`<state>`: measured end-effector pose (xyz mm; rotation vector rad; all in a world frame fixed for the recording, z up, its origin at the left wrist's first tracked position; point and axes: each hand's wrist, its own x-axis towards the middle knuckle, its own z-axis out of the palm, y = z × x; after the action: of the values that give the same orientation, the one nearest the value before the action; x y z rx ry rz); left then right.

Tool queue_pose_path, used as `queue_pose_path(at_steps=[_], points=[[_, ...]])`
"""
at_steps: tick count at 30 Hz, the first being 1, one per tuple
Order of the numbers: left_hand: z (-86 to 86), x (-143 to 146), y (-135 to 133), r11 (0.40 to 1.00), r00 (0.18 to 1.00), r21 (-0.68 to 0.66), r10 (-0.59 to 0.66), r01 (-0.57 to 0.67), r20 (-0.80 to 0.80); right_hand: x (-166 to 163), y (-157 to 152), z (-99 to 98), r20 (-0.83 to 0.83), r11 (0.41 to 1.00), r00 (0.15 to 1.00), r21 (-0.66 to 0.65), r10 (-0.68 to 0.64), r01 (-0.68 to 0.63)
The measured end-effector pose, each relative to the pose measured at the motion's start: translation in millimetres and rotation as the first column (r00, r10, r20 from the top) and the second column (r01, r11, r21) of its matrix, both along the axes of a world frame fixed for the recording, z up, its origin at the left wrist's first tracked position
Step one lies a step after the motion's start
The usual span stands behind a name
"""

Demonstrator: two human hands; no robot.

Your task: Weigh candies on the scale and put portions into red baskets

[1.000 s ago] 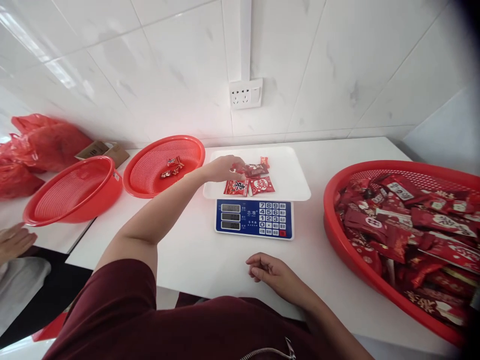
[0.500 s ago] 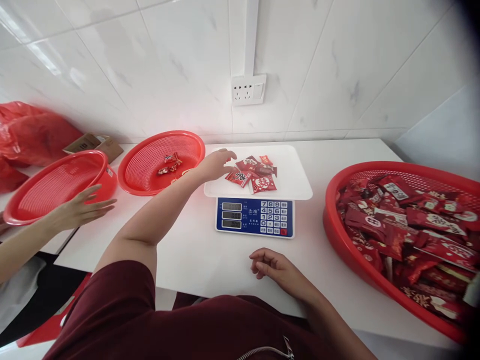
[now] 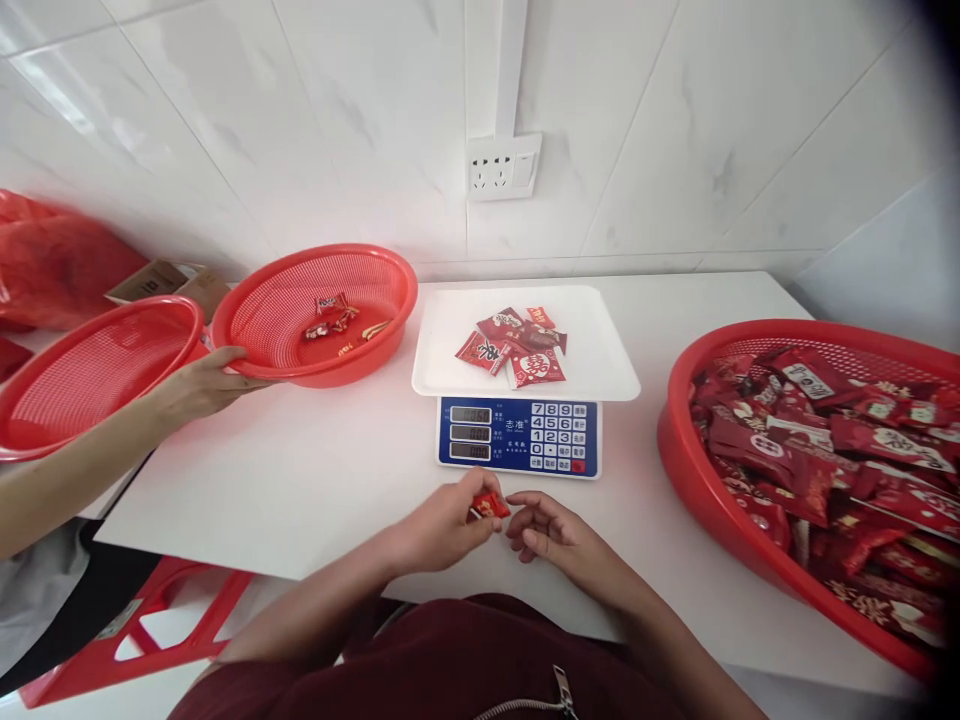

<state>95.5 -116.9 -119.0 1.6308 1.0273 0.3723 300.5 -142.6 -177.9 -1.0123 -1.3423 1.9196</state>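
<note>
My left hand (image 3: 442, 522) pinches a small red candy packet (image 3: 489, 505) just above the white table, in front of the scale's blue keypad (image 3: 520, 437). My right hand (image 3: 553, 535) lies beside it, fingers loosely curled and empty, almost touching the packet. Several red snack packets (image 3: 511, 346) lie on the scale's white tray (image 3: 600, 350).
A large red basket (image 3: 682, 470) full of red packets sits at the right. A red mesh basket (image 3: 390, 320) holding a few candies stands left of the scale, with another person's hand (image 3: 202, 385) on its rim. Another red basket (image 3: 90, 370), a cardboard box and red bags lie further left.
My left hand has come back from the scale tray to the table's front with one small packet. The other person's hand has reached over and taken hold of the mesh basket's rim.
</note>
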Motion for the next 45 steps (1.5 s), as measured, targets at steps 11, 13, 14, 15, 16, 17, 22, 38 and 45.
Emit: queue_pose_path(at_steps=[11,13,14,15,16,17,22,38,45], points=[[-18.6,15.6,-6.9,0.975,0.956,0.029,-0.208,0.219,-0.205,-12.7,-4.8,5.5,0.182,0.993,0.979,0.081,-0.096,0.082],[-21.4,17.1,-5.8,0.975,0.941,0.005,-0.213,0.222,-0.263,-13.3,-6.4,4.9,0.192,0.991,0.974,0.085,-0.119,0.104],[-22.9,17.6,-5.8,0.975,0.937,-0.002,-0.214,0.222,-0.278,-13.6,-6.9,5.3,0.195,0.990,0.973,0.090,-0.124,0.108],[-24.3,17.9,-6.2,0.975,0.936,-0.004,-0.213,0.221,-0.280,-14.0,-6.9,6.3,0.193,0.989,0.973,0.095,-0.129,0.112],[-25.7,17.7,-6.9,0.976,0.939,0.002,-0.208,0.217,-0.273,-14.6,-6.3,7.9,0.187,0.988,0.974,0.101,-0.131,0.113],[-26.7,16.9,-7.5,0.977,0.945,0.011,-0.203,0.213,-0.257,-15.3,-5.1,9.7,0.176,0.988,0.975,0.106,-0.133,0.115],[-16.9,-10.0,8.4,0.954,0.975,0.294,0.008,0.059,-0.223,-21.6,8.6,14.8,0.072,0.982,0.980,0.056,-0.183,0.179],[59.4,-180.6,139.4,0.738,0.203,0.634,0.673,-0.230,-0.711,-23.5,20.0,10.0,0.011,0.990,0.990,-0.006,-0.142,0.142],[51.2,-129.2,102.9,0.743,0.364,0.665,0.642,-0.076,-0.675,-26.1,18.1,8.3,0.044,0.995,0.994,0.033,-0.098,0.096]])
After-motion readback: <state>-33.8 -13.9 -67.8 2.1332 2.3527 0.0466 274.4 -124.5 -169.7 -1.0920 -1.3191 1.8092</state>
